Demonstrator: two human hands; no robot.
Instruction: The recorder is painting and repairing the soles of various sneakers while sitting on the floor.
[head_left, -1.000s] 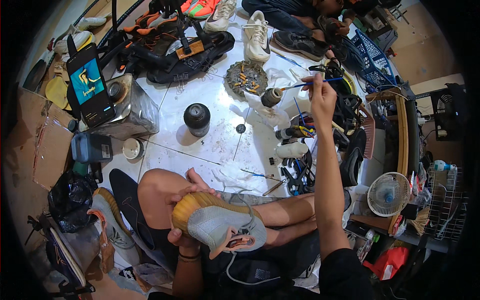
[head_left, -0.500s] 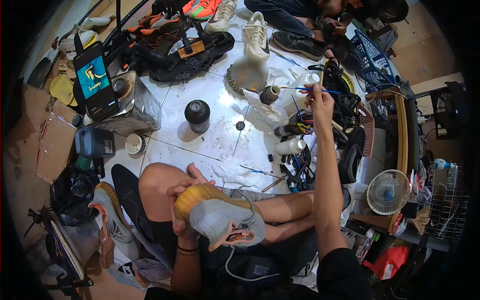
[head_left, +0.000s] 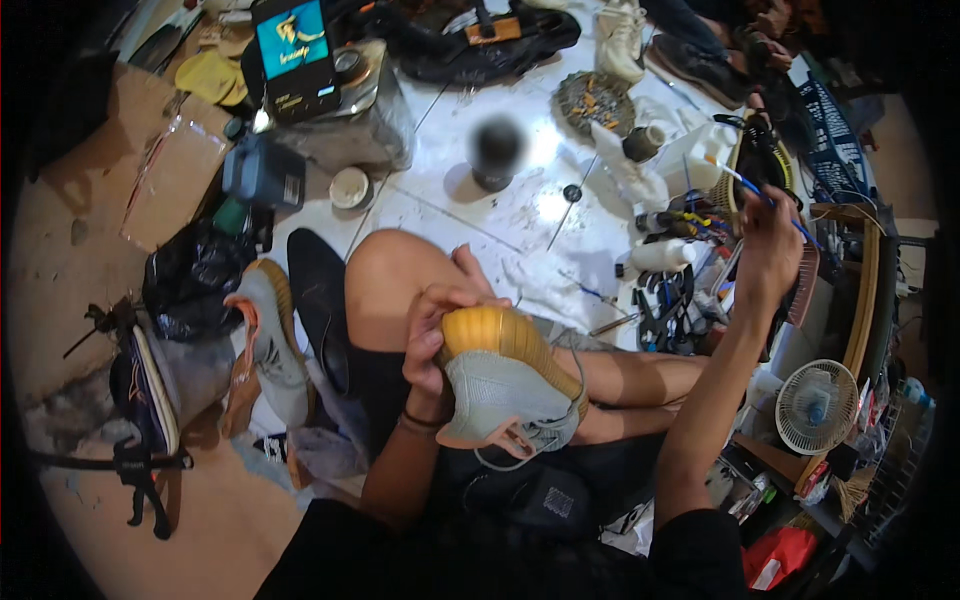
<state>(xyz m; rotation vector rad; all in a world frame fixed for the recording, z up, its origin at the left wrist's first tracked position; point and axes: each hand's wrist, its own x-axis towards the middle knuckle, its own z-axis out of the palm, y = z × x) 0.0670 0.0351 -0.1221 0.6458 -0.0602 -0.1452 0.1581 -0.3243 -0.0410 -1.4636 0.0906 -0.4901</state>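
Observation:
My left hand is wrapped round the heel end of a grey knit sneaker with a yellow-brown ribbed sole, held sideways over my lap. The sole faces up and away; a pinkish lining and a loose lace show at the opening. Off to the right, my right hand is raised, pinching a thin blue paintbrush whose tip points up and left, apart from the sneaker. Below and left of that tip stands a small open jar. A matching sneaker lies on the floor to my left.
A black bottle and small black cap stand on the tiles. Beyond are an ashtray and a phone against a metal can. Rightward lie a white bottle, tools and a fan. Another person sits at upper right.
The whole view has shifted, so the scene sits further right and higher. My right hand with the paintbrush has drawn back from the jar. The sneaker has turned, its sole tipped further upward.

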